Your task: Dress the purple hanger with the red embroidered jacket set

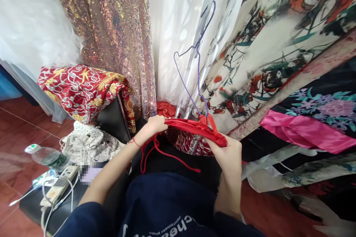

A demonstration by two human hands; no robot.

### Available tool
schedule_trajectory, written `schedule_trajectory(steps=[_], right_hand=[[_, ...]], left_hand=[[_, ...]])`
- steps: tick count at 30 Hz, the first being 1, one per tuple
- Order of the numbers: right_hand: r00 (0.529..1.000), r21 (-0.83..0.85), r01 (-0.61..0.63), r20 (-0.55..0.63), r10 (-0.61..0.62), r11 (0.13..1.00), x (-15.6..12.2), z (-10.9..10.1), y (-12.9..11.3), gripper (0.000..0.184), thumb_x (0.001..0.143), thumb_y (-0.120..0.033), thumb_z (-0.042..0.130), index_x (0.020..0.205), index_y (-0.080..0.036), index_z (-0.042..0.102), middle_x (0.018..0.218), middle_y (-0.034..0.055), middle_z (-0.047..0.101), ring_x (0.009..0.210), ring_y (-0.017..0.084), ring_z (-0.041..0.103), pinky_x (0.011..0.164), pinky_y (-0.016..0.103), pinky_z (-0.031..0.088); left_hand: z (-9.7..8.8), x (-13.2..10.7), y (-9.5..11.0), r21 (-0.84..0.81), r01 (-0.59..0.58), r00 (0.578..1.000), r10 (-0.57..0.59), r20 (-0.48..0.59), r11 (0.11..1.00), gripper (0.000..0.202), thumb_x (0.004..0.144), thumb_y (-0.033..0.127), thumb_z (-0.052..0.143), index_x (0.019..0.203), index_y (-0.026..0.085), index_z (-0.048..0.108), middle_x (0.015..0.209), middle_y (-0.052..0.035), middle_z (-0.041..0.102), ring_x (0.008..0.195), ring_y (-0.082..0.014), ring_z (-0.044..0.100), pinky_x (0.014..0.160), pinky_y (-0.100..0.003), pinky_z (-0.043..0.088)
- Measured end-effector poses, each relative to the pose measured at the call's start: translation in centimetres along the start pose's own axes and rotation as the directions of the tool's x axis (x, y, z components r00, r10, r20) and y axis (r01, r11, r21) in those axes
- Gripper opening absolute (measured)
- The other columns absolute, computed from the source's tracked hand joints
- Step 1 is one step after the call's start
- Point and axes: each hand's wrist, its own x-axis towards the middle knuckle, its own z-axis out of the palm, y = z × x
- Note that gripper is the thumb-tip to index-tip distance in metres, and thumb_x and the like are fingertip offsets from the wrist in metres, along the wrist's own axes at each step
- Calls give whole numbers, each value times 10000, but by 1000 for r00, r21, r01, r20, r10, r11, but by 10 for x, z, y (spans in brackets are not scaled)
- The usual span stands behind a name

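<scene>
A red garment (191,127) is stretched in front of me, its waist-like edge held between both hands. My left hand (156,124) grips one end of this edge, with the fingers closed. At the other end my right hand (228,151) pinches the red cloth, thumb on the near side. Thin red cords (178,159) dangle below the left hand over my lap. Dark red fabric with a silver pattern (194,144) shows under the edge. A purple wire hanger (199,63) stands up behind the garment, its lower corner meeting a red strap near my right hand.
At left, red and gold embroidered cloth (83,89) drapes over a black chair (111,114). Nearby are dotted white cloth (86,142), a water bottle (48,155), and a power strip (59,185) with cables. A sequined curtain (111,26) and floral fabrics (278,44) hang around me.
</scene>
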Motion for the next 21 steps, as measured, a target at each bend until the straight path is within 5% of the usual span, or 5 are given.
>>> schedule_trajectory(steps=[6, 14, 16, 19, 21], right_hand=[[866, 97, 200, 448, -222, 975, -17, 1, -18, 184, 836, -296, 624, 712, -174, 683, 588, -17, 576, 535, 130, 517, 542, 229, 418], [301, 587, 253, 708, -639, 769, -18, 57, -33, 316, 821, -536, 718, 830, -220, 708, 723, 18, 628, 665, 157, 591, 657, 266, 500], [380, 619, 212, 661, -647, 757, -12, 77, -29, 314, 847, -533, 691, 906, -226, 727, 843, 50, 678, 811, 185, 653, 765, 298, 540], [704, 536, 168, 522, -482, 827, -4, 98, -22, 283, 886, -471, 649, 1014, -225, 709, 984, 69, 702, 942, 217, 671, 885, 355, 552], [803, 493, 167, 435, -408, 854, -2, 106, -20, 389, 876, -456, 653, 1194, -231, 648, 1139, 88, 693, 1066, 249, 663, 989, 398, 530]], left_hand=[[-32, 7, -32, -4, -70, 990, 70, 119, 998, 286, 797, 175, 521, 929, 117, 767, 1047, -183, 774, 965, -270, 742, 834, -298, 550], [-80, -23, -69, -377, -296, 950, 310, -24, 878, 442, 660, 199, 482, 974, 218, 793, 1137, -55, 777, 1119, -232, 693, 998, -296, 516], [-94, -34, -77, -515, -309, 945, 321, -69, 799, 379, 653, 203, 482, 871, 221, 791, 1029, -48, 792, 1024, -234, 718, 938, -312, 551], [-116, -47, -85, -670, -303, 953, 236, -192, 678, 267, 648, 163, 499, 733, 204, 749, 852, -57, 772, 864, -230, 728, 857, -348, 581], [-130, -50, -87, -731, -300, 948, 106, -300, 613, 214, 662, 120, 507, 684, 186, 710, 765, -59, 735, 751, -212, 706, 803, -371, 586]])
